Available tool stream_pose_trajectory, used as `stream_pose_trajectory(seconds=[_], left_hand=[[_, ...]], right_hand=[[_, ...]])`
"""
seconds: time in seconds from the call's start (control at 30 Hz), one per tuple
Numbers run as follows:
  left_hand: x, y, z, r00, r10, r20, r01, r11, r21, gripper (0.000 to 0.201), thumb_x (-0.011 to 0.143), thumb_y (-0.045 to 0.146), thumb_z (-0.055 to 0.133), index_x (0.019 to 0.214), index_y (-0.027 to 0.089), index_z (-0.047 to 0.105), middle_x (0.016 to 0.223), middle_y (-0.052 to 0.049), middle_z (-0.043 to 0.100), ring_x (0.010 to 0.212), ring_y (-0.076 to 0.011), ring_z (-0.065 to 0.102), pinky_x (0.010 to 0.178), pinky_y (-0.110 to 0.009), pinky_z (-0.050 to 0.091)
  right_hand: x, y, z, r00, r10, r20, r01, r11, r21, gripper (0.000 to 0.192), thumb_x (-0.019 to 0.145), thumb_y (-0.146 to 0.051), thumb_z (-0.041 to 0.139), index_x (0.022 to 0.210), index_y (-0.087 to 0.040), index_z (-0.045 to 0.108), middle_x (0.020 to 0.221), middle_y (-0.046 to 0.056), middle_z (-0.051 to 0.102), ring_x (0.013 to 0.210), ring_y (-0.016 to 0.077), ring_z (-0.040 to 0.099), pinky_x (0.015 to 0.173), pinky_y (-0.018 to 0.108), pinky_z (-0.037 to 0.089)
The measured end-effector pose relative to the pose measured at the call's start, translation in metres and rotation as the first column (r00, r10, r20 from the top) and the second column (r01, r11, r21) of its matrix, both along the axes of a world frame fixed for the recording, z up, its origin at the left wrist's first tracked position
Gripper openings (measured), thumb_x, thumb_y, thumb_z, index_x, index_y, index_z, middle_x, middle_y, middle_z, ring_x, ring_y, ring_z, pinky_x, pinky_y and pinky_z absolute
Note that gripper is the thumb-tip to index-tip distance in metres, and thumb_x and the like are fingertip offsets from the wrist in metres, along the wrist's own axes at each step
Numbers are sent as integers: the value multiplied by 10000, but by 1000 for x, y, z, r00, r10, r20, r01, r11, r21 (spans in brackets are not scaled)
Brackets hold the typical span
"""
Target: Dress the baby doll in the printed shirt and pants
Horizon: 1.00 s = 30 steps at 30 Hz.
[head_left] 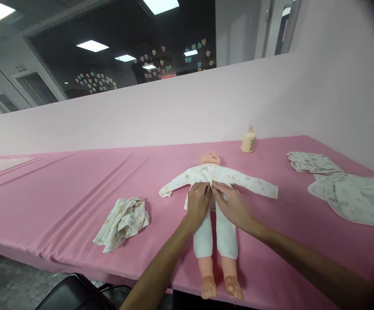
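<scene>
A long table (77, 185), draped in pink, ran along the white wall, its cover creased toward the left. On it a doll (211, 158) lay on its back, head toward the far edge, bare feet at the near one. It wore a white patterned shirt (200, 173), both sleeves spread wide, and white trousers (227, 237) that stopped above the ankles. A pale printed garment (361, 198) lay flat by the right edge; a crumpled floral cloth (122, 224) sat nearer the front edge, left of the doll. Toward the far right corner was a folded cloth (313, 162), just beside the printed garment. The person's left hand (199, 200) and right hand (231, 202) met over the doll's middle, each pinching the shirt front with bunched fingertips (fiddly work, from where I stood). Smallest of all, a cream bottle (248, 141) stood upright near the far edge.
</scene>
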<state>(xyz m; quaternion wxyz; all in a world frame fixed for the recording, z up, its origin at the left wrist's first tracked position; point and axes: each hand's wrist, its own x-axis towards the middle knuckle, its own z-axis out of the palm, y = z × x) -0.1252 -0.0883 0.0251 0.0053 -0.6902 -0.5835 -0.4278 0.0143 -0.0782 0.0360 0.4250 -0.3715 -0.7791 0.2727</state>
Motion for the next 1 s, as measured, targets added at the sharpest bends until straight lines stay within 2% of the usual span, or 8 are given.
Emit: stream_pose_trajectory(seconds=[0.07, 0.23, 0.53, 0.8, 1.0], left_hand=[[1, -1, 1, 1000, 7, 27, -6, 1000, -26, 254, 956, 171, 420, 761, 191, 580, 774, -21, 649, 723, -167, 515, 655, -294, 355], [2, -3, 2, 998, 25, 62, -22, 998, -56, 277, 954, 187, 408, 708, 191, 534, 742, -22, 618, 700, -165, 496, 642, -292, 346], [2, -5, 8, 982, -18, 186, 40, 992, -116, 279, 963, 254, 404, 775, 198, 603, 785, -24, 659, 719, -163, 547, 656, -286, 383], [0, -8, 16, 975, -90, 205, 122, 981, -153, 262, 921, 212, 418, 763, 194, 626, 728, -2, 642, 672, -142, 531, 634, -271, 379], [-1, -7, 20, 972, -100, 214, 134, 979, -151, 310, 934, 278, 420, 743, 189, 647, 728, -5, 658, 671, -140, 549, 625, -263, 392]], right_hand=[[-1, 0, -3, 1000, 6, -12, -6, 1000, 13, 362, 971, -272, 394, 1258, -257, 615, 1354, 55, 598, 1295, 210, 525, 1094, 405, 425], [-2, -5, -5, 1000, 15, -7, -14, 998, 68, 376, 973, -252, 388, 1268, -282, 621, 1376, 36, 583, 1313, 209, 510, 1106, 412, 427], [-4, -2, -11, 1000, -1, 9, 0, 995, 99, 393, 975, -233, 387, 1304, -255, 601, 1402, 64, 559, 1305, 206, 517, 1091, 424, 441], [-3, -2, -12, 1000, -13, 24, 10, 992, 123, 400, 966, -210, 374, 1283, -240, 616, 1391, 57, 567, 1301, 193, 516, 1101, 393, 432], [-2, 1, -20, 995, -42, 85, 27, 986, 164, 485, 909, -138, 376, 1345, -219, 574, 1456, 63, 500, 1307, 224, 508, 1090, 427, 442]])
